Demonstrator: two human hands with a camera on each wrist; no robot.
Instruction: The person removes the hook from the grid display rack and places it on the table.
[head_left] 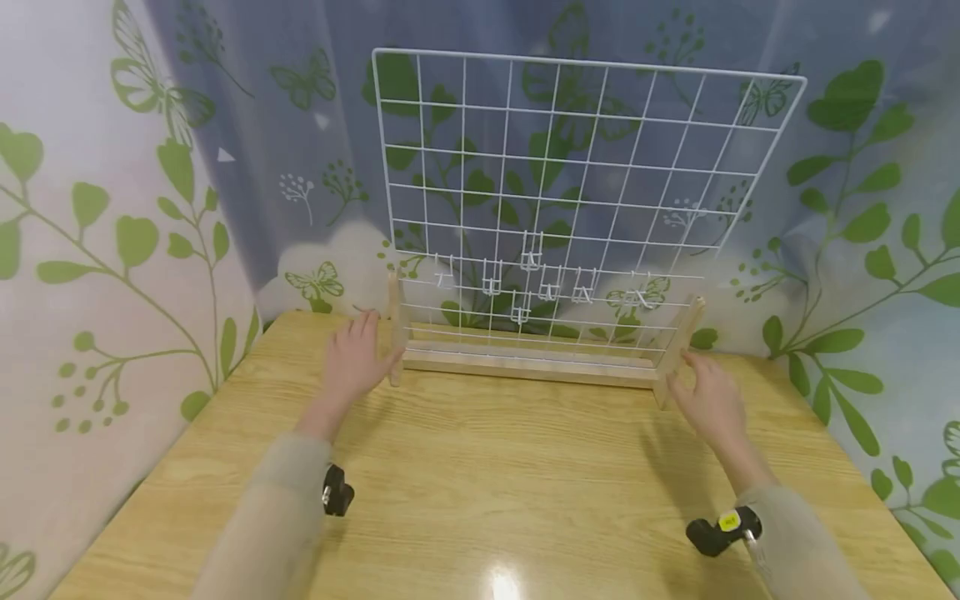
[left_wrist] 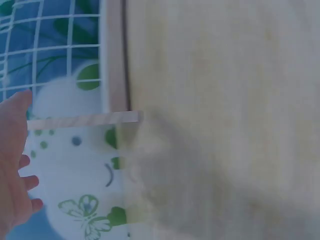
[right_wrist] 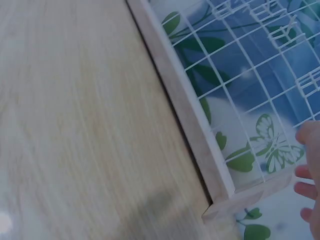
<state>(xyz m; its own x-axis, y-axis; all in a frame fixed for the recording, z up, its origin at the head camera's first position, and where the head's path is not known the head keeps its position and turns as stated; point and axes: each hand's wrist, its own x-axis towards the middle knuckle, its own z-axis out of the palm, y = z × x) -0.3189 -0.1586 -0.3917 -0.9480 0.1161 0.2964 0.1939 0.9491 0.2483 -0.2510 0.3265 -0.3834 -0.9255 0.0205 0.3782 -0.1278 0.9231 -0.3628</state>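
A white wire grid panel (head_left: 592,158) stands upright in a wooden stand, whose base bar (head_left: 525,364) lies along the back of the table. Several white wire hooks (head_left: 531,260) hang on the lower rows of the grid. My left hand (head_left: 352,354), fingers spread, is beside the stand's left wooden end piece (head_left: 395,329), with the thumb pointing at it. At the other side, my right hand (head_left: 712,396) is by the right end piece (head_left: 678,354), thumb and index fingertip close to its edge. In the right wrist view, only the fingers (right_wrist: 306,189) and thumb show.
A patterned curtain (head_left: 172,208) with green leaves and butterflies hangs behind and at both sides of the wooden table (head_left: 480,467). Black wrist cameras (head_left: 337,492) are strapped over both sleeves.
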